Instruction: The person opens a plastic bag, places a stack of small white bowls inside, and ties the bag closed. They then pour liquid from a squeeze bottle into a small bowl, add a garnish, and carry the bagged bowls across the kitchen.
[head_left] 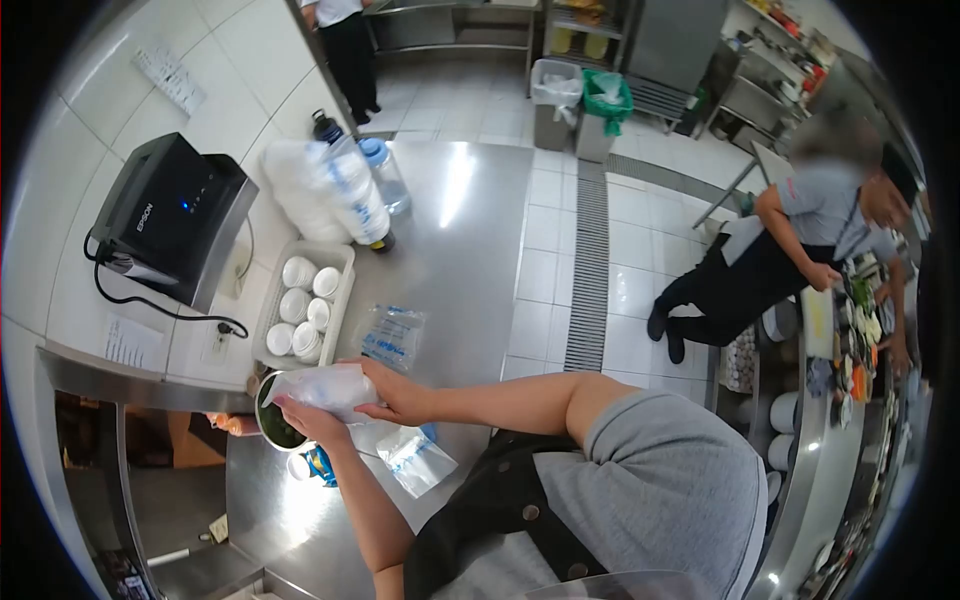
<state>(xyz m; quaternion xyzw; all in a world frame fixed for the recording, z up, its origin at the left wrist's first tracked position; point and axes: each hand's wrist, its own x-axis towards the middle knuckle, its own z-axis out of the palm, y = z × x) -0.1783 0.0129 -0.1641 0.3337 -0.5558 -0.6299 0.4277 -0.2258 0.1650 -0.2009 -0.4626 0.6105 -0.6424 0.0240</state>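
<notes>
Both my hands are closed around a white, soft-looking packet [328, 386] above the steel counter. My left hand [315, 420] holds its near side, and my right hand [394, 394] grips its right end. What is inside the packet I cannot make out. Partly behind it stands a round white tub [263, 424] with something dark green inside. A clear plastic bag with blue print [392, 336] lies just beyond my right hand. Another clear bag [418, 462] lies on the near side, below my right wrist. A small blue packet [321, 466] is beside my left wrist.
A white basket [346, 262] of stacked white lids or cups stands by the wall, below a black Epson printer [165, 222]. Behind it are sleeves of foam cups [325, 190] and a water bottle [385, 178]. At right, a co-worker [770, 250] stands at a food station.
</notes>
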